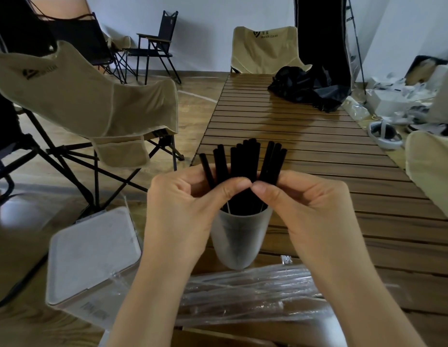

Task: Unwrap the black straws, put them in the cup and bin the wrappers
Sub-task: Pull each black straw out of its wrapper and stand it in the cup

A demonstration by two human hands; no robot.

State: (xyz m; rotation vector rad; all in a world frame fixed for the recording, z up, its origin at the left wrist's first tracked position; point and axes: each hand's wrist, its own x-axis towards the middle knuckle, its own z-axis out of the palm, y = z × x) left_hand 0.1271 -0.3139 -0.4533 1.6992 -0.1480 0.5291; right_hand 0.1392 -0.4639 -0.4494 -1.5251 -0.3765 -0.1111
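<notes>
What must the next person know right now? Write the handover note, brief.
Left hand: grip on the straws, thumb and fingers pinching the bunch above the cup.
Right hand: pinching the same bunch from the other side.
Straws: bare, lower ends in the cup, tops fanned out.
Cup: upright on the table.
Wrappers: clear plastic heaped on the near table edge.
Bin: left of the table, lid shut.
Done: straws unwrapped and in the cup.
Left: let go, bin the wrappers.

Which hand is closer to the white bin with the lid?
Left. The left hand grips the black straws above the cup, just right of the white bin. The right hand is farther right.
</notes>
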